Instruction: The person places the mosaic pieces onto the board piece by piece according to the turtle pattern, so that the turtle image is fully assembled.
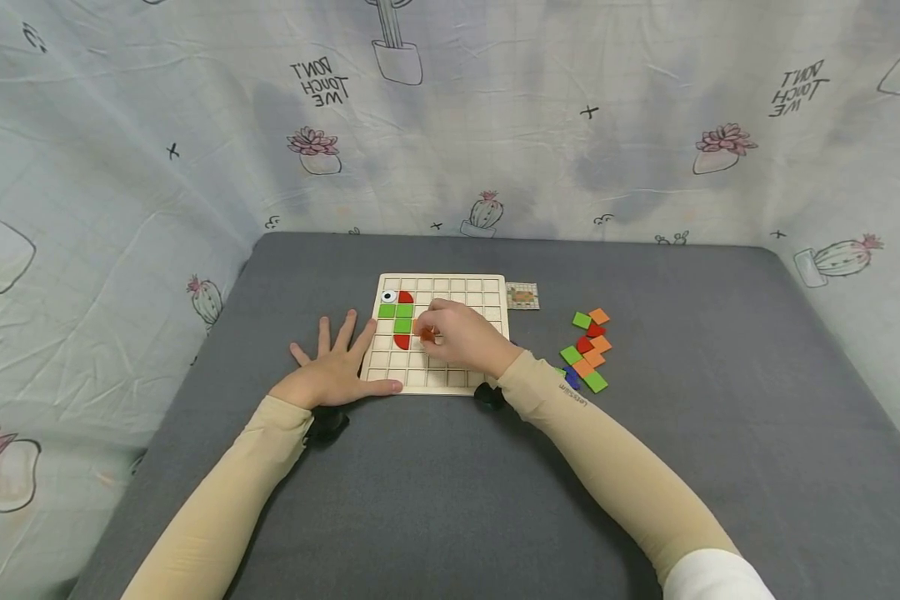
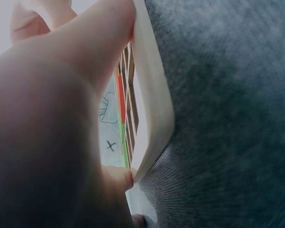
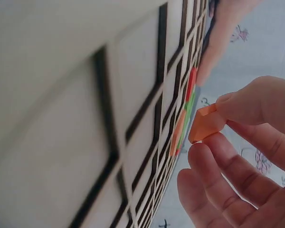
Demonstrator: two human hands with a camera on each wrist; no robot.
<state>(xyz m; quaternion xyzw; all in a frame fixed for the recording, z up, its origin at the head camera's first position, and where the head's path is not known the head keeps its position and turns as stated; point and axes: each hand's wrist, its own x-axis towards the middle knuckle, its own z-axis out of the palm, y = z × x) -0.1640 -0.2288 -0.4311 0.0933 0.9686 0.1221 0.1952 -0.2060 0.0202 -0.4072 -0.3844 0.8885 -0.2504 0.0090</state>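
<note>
A wooden grid board (image 1: 450,379) lies on the table with green squares (image 1: 402,326), red quarter-round tiles (image 1: 402,342) and an eye tile (image 1: 389,296) in its left cells. My left hand (image 1: 330,372) lies spread at the board's left side, its thumb on the near-left corner. Over the middle of the board, my right hand (image 1: 468,333) pinches an orange square tile (image 3: 206,124) between thumb and fingers. The right wrist view shows another orange tile (image 3: 177,135) set on the board beside the green ones; in the head view, my fingers partly hide it.
Loose orange, green, red and blue tiles (image 1: 594,382) are scattered right of the board, some behind my right forearm. A small picture card (image 1: 522,296) lies against the board's far right side. A patterned cloth (image 1: 532,125) hangs behind the grey table (image 1: 435,500).
</note>
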